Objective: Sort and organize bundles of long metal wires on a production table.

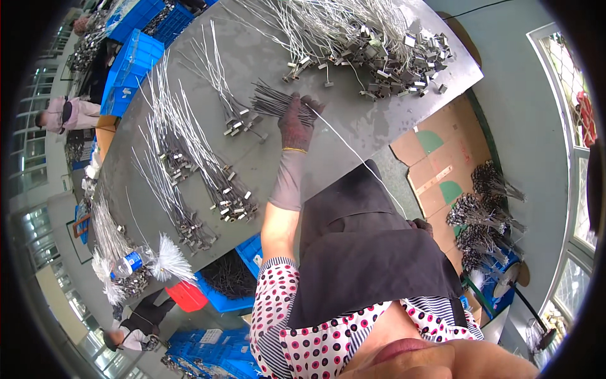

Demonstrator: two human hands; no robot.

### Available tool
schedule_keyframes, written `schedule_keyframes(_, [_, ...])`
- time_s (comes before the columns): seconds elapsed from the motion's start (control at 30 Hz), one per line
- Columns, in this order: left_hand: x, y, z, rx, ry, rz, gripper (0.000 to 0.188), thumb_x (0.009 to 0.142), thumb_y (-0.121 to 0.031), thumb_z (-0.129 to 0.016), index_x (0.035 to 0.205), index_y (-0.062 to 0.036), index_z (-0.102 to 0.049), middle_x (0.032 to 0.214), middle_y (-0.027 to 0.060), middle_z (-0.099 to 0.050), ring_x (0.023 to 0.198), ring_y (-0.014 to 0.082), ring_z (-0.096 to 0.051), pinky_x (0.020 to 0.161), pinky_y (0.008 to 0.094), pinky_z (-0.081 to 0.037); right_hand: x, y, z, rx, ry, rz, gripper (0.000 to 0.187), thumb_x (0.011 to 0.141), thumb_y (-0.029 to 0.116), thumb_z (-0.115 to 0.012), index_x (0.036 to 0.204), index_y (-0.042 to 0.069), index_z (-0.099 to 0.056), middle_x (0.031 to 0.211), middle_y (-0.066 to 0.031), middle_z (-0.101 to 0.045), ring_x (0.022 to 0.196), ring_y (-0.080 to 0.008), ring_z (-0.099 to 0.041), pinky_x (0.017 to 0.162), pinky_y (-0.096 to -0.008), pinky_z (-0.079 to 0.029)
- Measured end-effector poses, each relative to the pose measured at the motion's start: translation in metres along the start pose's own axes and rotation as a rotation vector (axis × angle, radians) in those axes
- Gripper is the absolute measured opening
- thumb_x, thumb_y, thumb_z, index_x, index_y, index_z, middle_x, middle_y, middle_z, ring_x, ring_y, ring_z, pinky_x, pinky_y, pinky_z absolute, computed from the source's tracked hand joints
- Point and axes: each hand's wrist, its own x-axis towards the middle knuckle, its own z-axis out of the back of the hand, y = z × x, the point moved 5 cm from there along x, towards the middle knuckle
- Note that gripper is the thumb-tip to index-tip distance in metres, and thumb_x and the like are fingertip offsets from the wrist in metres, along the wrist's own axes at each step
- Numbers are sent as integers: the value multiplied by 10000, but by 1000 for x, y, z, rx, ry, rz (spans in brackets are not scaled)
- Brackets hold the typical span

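Note:
My left hand (297, 125), in a dark reddish glove, reaches over the grey metal table (344, 136). Its fingers are closed by the end of a white wire (356, 153), against a bundle of thin black tubes (270, 101); whether it also grips the tubes I cannot make out. The wire slants down past the table's edge to my right hand (421, 226). That gloved hand is low beside my dark apron (372, 259), mostly hidden, and appears closed on the wire. Just left of the tubes lies a small bunch of connector wires (235, 120).
A large heap of white wires with metal connectors (391, 60) covers the far table. More wire bunches (221, 183) lie left. A bottle (129, 264) stands among white bundles. Blue crates (129, 72), flattened cardboard (435, 167) and hanging wire bundles (476, 218) surround the table. Two people work at left.

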Motion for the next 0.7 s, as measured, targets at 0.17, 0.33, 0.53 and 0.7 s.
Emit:
schedule_keyframes(0.17, [-3,-17,29,30,-43,-45,154,938,-194,-670,1013,-63,-634,861,76,-650,783,252,-649,859,531,-562,24,-15,-13,368,202,243,361,882,333,-641,884,-24,-690,741,-177,-671,686,-219,-609,667,-388,-472])
schedule_keyframes(0.33, [-4,-17,41,147,-75,-1,142,932,-165,-679,984,-43,-628,842,71,-645,769,233,-652,825,496,-576,47,46,-24,-106,94,64,360,887,331,-650,920,-24,-698,810,-188,-695,781,-224,-651,737,-385,-488])
schedule_keyframes(0.53, [-44,24,12,408,-103,52,194,901,-154,-719,967,24,-682,866,127,-713,682,213,-685,668,378,-605,123,175,-92,9,201,568,418,934,345,-587,1124,-26,-628,960,-165,-688,791,-213,-654,725,-360,-526])
schedule_keyframes(0.7, [-42,32,16,770,-201,123,171,917,-185,-702,985,-29,-699,858,63,-721,695,150,-677,613,308,-537,139,324,-148,73,313,579,571,955,478,-533,1216,-28,-566,1084,-265,-673,1023,-384,-657,861,-459,-498])
